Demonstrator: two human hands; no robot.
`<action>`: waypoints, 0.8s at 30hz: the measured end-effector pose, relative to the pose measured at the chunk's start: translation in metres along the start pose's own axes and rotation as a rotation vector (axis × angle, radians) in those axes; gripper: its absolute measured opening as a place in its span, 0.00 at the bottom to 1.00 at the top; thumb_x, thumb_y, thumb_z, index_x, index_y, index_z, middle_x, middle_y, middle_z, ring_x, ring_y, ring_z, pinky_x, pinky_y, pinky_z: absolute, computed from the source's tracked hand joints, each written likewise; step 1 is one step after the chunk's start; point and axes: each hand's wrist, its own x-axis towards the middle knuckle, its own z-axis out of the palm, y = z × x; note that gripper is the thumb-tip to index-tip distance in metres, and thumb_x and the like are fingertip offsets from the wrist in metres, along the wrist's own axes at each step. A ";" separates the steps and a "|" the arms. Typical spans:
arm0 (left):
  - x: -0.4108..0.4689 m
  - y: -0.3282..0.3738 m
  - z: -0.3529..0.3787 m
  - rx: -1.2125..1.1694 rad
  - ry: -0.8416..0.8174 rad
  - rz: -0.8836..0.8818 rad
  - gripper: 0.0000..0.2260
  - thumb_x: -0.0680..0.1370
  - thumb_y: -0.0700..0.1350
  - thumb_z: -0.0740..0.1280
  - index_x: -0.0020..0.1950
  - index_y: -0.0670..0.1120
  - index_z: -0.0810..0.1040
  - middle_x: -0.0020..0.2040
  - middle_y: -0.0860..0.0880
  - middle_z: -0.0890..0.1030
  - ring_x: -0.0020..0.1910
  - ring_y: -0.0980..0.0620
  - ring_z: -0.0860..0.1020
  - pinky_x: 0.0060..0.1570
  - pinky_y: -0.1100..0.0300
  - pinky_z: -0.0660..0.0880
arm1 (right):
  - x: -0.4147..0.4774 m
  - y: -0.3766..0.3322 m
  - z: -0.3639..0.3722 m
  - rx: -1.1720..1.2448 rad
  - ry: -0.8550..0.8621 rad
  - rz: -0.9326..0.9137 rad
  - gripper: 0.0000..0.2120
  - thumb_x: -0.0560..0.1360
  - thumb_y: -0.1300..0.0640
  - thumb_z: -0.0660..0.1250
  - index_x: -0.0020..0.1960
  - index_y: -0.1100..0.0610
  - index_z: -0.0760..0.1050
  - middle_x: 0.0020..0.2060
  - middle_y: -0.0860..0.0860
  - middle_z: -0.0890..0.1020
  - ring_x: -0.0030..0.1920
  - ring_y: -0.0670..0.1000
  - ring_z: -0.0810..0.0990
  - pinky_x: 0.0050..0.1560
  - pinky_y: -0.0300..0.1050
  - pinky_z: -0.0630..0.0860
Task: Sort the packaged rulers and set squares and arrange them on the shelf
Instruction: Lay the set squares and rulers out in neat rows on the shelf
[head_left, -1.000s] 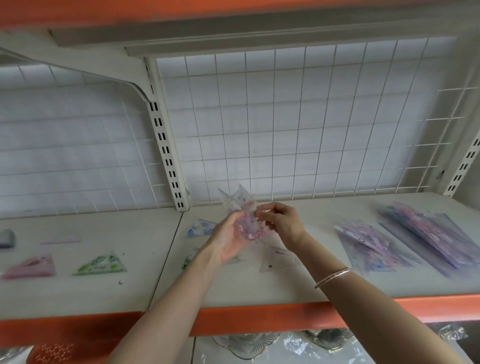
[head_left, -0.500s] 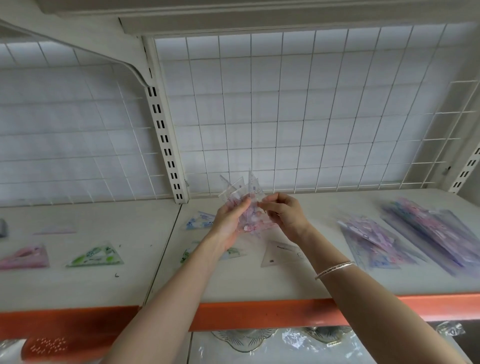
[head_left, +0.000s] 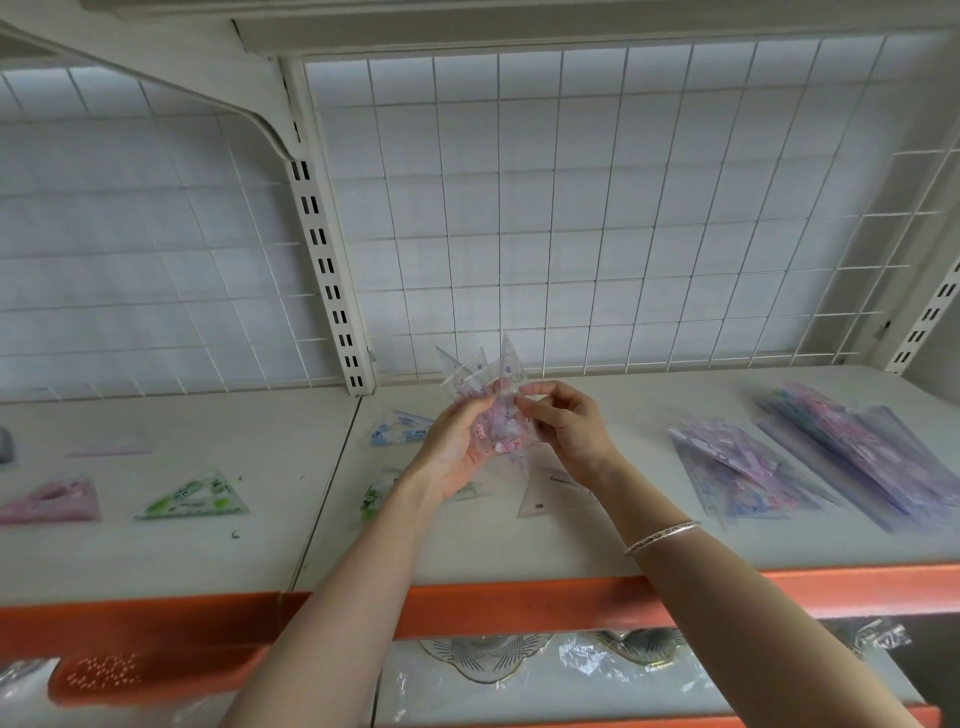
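Above the middle of the white shelf (head_left: 519, 540) my left hand (head_left: 453, 451) holds a fanned bunch of clear packaged set squares (head_left: 488, 400) with pink prints. My right hand (head_left: 563, 427) pinches the right side of the same bunch with thumb and fingertips. On the shelf below lie a blue set square (head_left: 400, 428), a green one (head_left: 375, 499) partly hidden by my left wrist, and a clear one (head_left: 550, 496). Two piles of purple packaged rulers and set squares sit at the right: a nearer pile (head_left: 737, 467) and a farther pile (head_left: 862, 447).
On the left shelf board lie a green set square (head_left: 195, 496), a pink one (head_left: 52, 501) and a pale pink ruler (head_left: 109, 448). A wire grid backs the shelf. The orange front edge (head_left: 519, 597) runs below my arms; glass dishes (head_left: 485, 654) sit on the lower shelf.
The bunch of set squares has risen a little and fanned out more between my hands. The camera has tilted upward, so the shelf sits lower in view.
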 end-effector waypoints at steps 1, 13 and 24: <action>0.000 0.000 -0.001 -0.001 -0.004 -0.002 0.13 0.82 0.39 0.57 0.62 0.44 0.77 0.54 0.45 0.83 0.44 0.47 0.83 0.40 0.55 0.81 | 0.000 0.000 0.000 -0.001 -0.001 -0.003 0.05 0.71 0.69 0.70 0.43 0.60 0.78 0.24 0.50 0.74 0.27 0.47 0.69 0.29 0.36 0.65; -0.003 -0.001 -0.006 0.024 0.016 0.066 0.11 0.81 0.38 0.61 0.61 0.44 0.77 0.51 0.47 0.84 0.47 0.51 0.83 0.36 0.58 0.80 | -0.002 0.002 -0.002 -0.043 0.009 -0.051 0.07 0.72 0.70 0.68 0.43 0.59 0.76 0.23 0.47 0.71 0.22 0.44 0.65 0.25 0.34 0.64; 0.003 -0.001 -0.012 0.064 0.109 0.120 0.07 0.78 0.41 0.66 0.54 0.44 0.81 0.49 0.47 0.85 0.45 0.50 0.84 0.43 0.55 0.81 | 0.001 0.001 0.000 -0.028 0.002 -0.056 0.07 0.72 0.71 0.68 0.43 0.60 0.75 0.23 0.48 0.72 0.23 0.46 0.65 0.25 0.36 0.63</action>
